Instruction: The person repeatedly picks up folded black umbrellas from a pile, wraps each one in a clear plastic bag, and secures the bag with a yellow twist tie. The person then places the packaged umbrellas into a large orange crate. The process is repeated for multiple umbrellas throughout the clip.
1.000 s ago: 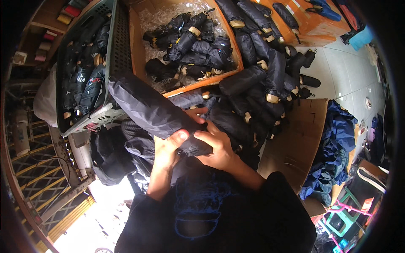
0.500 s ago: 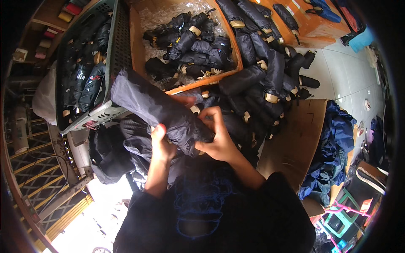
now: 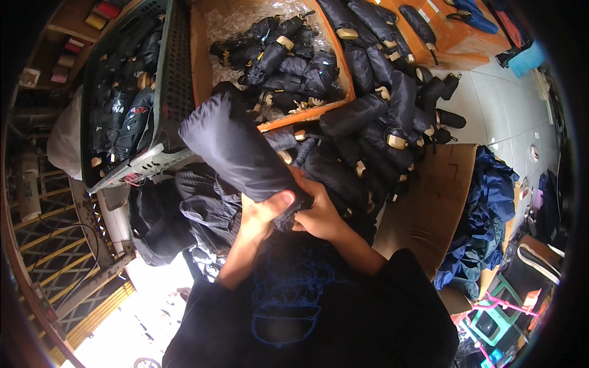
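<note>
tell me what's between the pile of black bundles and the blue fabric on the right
A sheet of brown cardboard is between the pile of black bundles and the blue fabric, as the head view shows.

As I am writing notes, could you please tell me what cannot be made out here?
- Head view: most fingers of the left hand, hidden behind the held black bundle.
- Head view: part of the bundle's lower end, covered by the right hand.
- Head view: the bottom of the open orange carton, under dark bundles and clear plastic.
- Head view: the wheel-like thing, cut off by the lower edge.
</note>
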`<state>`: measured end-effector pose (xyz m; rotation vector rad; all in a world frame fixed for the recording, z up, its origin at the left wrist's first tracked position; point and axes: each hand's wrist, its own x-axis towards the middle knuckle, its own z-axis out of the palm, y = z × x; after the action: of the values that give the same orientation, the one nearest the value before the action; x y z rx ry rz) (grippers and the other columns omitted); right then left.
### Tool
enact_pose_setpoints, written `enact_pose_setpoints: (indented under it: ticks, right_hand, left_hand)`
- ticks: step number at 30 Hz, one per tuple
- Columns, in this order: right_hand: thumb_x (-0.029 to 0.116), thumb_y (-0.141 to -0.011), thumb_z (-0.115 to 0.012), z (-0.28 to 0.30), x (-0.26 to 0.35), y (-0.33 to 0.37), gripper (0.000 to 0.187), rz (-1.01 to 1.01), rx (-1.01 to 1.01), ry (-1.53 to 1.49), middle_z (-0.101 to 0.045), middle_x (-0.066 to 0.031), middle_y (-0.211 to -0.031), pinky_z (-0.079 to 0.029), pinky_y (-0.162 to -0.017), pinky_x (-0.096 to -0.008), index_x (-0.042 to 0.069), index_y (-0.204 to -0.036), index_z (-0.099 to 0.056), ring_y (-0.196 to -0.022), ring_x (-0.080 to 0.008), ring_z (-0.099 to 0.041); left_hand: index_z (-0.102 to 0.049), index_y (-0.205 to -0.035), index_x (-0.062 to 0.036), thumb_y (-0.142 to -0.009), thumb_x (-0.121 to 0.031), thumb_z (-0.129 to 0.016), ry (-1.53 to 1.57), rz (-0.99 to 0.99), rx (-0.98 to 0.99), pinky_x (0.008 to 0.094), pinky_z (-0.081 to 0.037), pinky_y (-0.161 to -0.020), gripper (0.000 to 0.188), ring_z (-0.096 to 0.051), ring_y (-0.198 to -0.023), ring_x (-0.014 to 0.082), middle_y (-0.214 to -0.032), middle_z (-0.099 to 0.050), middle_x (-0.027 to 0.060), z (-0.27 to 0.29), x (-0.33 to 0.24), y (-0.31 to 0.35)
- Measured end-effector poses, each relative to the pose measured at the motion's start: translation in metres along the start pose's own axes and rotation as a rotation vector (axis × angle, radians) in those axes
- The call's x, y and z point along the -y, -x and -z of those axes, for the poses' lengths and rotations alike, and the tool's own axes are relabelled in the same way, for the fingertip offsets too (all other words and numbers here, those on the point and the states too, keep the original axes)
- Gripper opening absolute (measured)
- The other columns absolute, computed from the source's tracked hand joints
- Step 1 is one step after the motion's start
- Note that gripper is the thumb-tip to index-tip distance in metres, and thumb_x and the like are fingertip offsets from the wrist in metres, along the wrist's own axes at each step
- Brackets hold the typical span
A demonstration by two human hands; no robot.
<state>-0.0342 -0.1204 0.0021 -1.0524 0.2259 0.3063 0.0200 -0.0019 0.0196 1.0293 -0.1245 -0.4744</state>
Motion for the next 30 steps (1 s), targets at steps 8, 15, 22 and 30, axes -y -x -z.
enact_pose_setpoints:
  ticks: [8, 15, 22, 30]
  right_hand:
    - [0.006, -0.084, -0.063, -0.016, -0.003, -0.01, 0.036, 0.029, -0.256, 0.006, -0.06, 0.0001, -0.082, -0.038, -0.042, -0.019, 0.002, -0.119, -0.059, -0.057, -0.0021, -0.05]
    - [0.002, -0.081, -0.061, 0.003, -0.011, -0.029, 0.031, 0.019, -0.124, 0.225, -0.059, -0.0012, -0.069, -0.039, -0.043, -0.0216, 0.002, -0.112, -0.061, -0.052, -0.0046, -0.052]
    - [0.004, -0.09, -0.055, -0.015, -0.002, -0.024, 0.055, -0.066, -0.177, -0.138, -0.05, 0.0002, -0.068, -0.032, -0.04, -0.0205, 0.009, -0.142, -0.04, -0.048, -0.0044, -0.044]
    - [0.003, -0.082, -0.063, -0.007, -0.017, -0.024, 0.051, 0.107, -0.219, 0.074, -0.055, -0.0024, -0.089, -0.039, -0.05, -0.0222, 0.001, -0.13, -0.047, -0.064, -0.0057, -0.051]
  left_hand:
    - [-0.057, -0.11, 0.0049, -0.075, -0.029, -0.077, 0.042, 0.075, -0.028, 0.0426, -0.042, -0.101, 0.053, -0.06, -0.106, 0.0273, -0.102, -0.064, 0.0167, 0.005, 0.013, 0.004]
    - [-0.051, -0.117, 0.0061, -0.079, -0.03, -0.075, 0.004, -0.083, -0.154, 0.0377, -0.055, -0.08, 0.058, -0.066, -0.087, 0.0268, -0.094, -0.066, 0.0169, 0.025, -0.012, -0.03]
    - [-0.057, -0.107, 0.0041, -0.068, -0.01, -0.08, 0.016, 0.061, -0.128, 0.0325, -0.053, -0.071, 0.047, -0.064, -0.077, 0.0203, -0.091, -0.064, 0.0121, 0.006, -0.002, -0.022]
    - [-0.059, -0.104, 0.0022, -0.068, -0.009, -0.079, -0.019, -0.018, -0.126, 0.0308, -0.05, -0.077, 0.043, -0.061, -0.085, 0.0168, -0.094, -0.062, 0.0061, 0.011, 0.024, -0.002]
